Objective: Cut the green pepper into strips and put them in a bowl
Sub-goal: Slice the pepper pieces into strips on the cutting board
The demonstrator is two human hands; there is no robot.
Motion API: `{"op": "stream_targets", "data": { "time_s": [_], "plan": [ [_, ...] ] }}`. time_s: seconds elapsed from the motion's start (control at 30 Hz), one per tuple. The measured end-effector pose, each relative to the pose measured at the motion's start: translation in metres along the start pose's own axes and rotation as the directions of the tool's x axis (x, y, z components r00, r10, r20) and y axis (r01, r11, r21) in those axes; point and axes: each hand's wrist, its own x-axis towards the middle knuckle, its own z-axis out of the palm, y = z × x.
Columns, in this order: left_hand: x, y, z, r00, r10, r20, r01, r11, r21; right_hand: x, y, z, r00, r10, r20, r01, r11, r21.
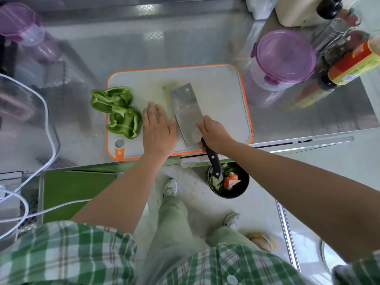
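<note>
The pepper (117, 110) is lying in opened pieces at the left edge of the board (222, 89), one piece hanging over onto the steel counter (144, 44), their hollow insides facing up; together the pieces are running from far-left to near-right. The cleaver (186, 112) is lying nearly flat on the middle of the board, its long axis running from near-right to far-left, the blunt tip pointing away and the black handle reaching over the near edge. The right hand (213, 134) is gripping that handle, fingers wrapped round it, index finger resting on the blade. The left hand (157, 130) is lying palm down on the board, fingers wide and pointing away, holding nothing. It is sitting just right of the nearer pepper piece and just left of the blade, the thumb touching the blade's edge. A dark bin (228, 182) of scraps is standing on the floor below.
</note>
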Motion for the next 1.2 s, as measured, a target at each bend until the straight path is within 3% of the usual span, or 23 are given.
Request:
{"op": "stream_targets", "data": {
  "time_s": [0.13,0.27,0.57,0.87,1.03,1.2],
  "plan": [
    [0.013,0.010,-0.006,0.993,-0.109,0.039,0.113,0.989,-0.092,0.020,-0.009,-0.005,1.000,0.011,-0.024,-0.009,0.998,0.065],
    [0.027,0.012,-0.006,0.985,-0.165,0.050,0.168,0.983,-0.076,0.039,-0.017,-0.009,0.999,0.011,-0.037,-0.010,0.999,0.045],
    [0.041,0.006,0.001,0.994,-0.111,0.015,0.110,0.992,0.056,0.055,-0.016,-0.016,0.997,-0.070,0.030,0.074,0.976,-0.204],
    [0.054,0.017,-0.008,0.977,-0.199,0.075,0.202,0.979,-0.038,0.058,-0.011,-0.017,0.994,-0.103,0.045,0.112,0.944,-0.312],
    [0.047,0.015,-0.010,0.986,-0.158,0.051,0.161,0.984,-0.080,0.050,-0.008,-0.019,0.995,-0.094,0.043,0.101,0.974,-0.202],
    [0.027,0.012,-0.008,0.993,-0.114,-0.021,0.111,0.988,-0.106,0.033,0.006,-0.025,0.996,-0.062,-0.058,0.056,0.994,-0.093]
  ]
}}
